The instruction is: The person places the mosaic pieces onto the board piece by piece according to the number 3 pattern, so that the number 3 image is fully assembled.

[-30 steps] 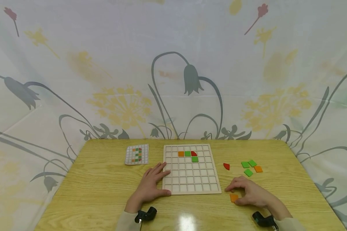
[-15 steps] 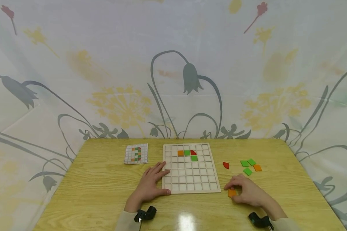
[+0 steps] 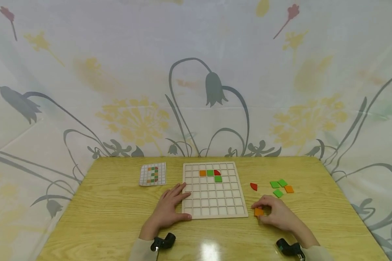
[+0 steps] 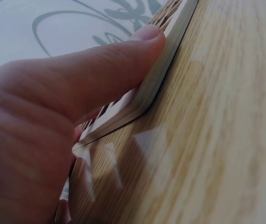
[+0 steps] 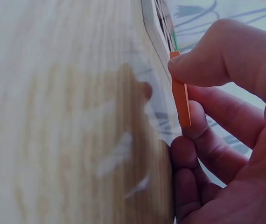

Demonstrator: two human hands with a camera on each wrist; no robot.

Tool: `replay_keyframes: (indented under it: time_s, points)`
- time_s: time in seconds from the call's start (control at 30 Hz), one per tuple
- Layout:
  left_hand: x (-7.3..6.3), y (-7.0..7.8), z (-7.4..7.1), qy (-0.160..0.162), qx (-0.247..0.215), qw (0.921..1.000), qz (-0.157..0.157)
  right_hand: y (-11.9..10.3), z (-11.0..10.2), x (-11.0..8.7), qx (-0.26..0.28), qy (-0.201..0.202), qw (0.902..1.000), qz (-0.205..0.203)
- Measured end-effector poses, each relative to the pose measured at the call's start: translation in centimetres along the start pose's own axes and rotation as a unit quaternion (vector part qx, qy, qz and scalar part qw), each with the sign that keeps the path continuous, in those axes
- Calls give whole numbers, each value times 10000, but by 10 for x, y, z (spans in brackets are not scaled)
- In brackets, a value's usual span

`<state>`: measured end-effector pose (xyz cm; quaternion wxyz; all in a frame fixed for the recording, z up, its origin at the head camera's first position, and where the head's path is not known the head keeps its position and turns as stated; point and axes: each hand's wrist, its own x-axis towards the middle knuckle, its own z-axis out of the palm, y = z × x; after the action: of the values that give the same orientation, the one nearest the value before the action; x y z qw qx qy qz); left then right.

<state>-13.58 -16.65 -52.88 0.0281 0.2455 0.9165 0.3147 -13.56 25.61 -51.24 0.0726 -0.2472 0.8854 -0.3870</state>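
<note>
Filling everything ahead of you is a pale floral backdrop (image 3: 196, 119) with grey drooping bellflowers and yellow seed heads, and it ends right where your wood-grain table (image 3: 111, 206) begins. Next biggest is your wooden grid board (image 3: 214, 199), lying flat near the middle of the tabletop.

Now your hands. Your left hand (image 3: 170, 208) has its fingers spread and relaxed, tips resting on the board's left edge, with the thumb on the near-left corner. Your right hand (image 3: 276, 214) is pinching an orange square tile (image 3: 258, 212) between thumb and fingers, just beside the board's near-right corner. Honestly can't tell if that tile is touching the table.

Over on your left, near the far edge, you've got a pattern card (image 3: 152, 174) printed with a small coloured grid, set apart from the board. You're also wearing a black wrist camera (image 3: 163, 241) on each arm.

Smallest stuff: on the board, second row from the far edge, you have orange, green and a red quarter-circle, left to right, plus a green square tile (image 3: 218, 179) right below the red. To the board's right lie a loose red quarter-circle tile (image 3: 253, 186), three loose green tiles (image 3: 278, 193) and a loose orange tile (image 3: 289, 189).
</note>
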Motion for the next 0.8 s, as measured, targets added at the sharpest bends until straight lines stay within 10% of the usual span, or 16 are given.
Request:
replay_keyframes:
  time_s: [0.8]
  points:
    - [0, 2, -2, 27, -101, 9999, 23, -3, 2, 13, -49, 530, 9983, -240]
